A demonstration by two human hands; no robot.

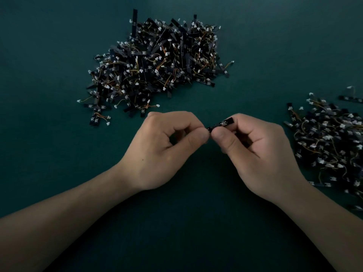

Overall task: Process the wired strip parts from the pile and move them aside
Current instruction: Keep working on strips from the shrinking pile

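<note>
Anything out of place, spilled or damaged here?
Nothing stands out. The left hand and right hand pinch one black strip; the big pile ahead and the second pile at right lie loose but apart.

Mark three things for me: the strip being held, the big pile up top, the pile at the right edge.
held strip (pixel 221 124): head view, exposed black middle section.
big pile (pixel 157 61): head view, centre of the heap.
right pile (pixel 330 142): head view, middle of the heap.

Dark teal tabletop (pixel 49 55). Large pile of wired strip parts (pixel 157 63) far centre; second heap (pixel 330 142) at right edge.
</note>
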